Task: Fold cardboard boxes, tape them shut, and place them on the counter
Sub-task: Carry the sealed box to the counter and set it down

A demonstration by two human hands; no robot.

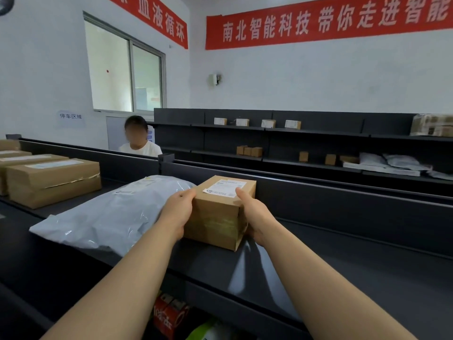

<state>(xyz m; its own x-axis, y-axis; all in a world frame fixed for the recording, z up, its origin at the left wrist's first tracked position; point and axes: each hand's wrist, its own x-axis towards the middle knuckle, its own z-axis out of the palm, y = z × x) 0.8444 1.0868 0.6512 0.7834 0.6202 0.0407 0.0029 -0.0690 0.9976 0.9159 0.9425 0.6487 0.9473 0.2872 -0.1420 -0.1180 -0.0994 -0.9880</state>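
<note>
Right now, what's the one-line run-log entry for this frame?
phase: placing | left hand: on box side | right hand: on box side | taped box: on counter, touching grey mailer bag

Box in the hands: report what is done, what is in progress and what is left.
Done: the box is folded, taped across its front and carries a label on top. Larger sealed boxes already sit on the counter at far left. In hand: left hand and right hand grip the box's sides, beside a grey mailer. Left: letting go.
</note>
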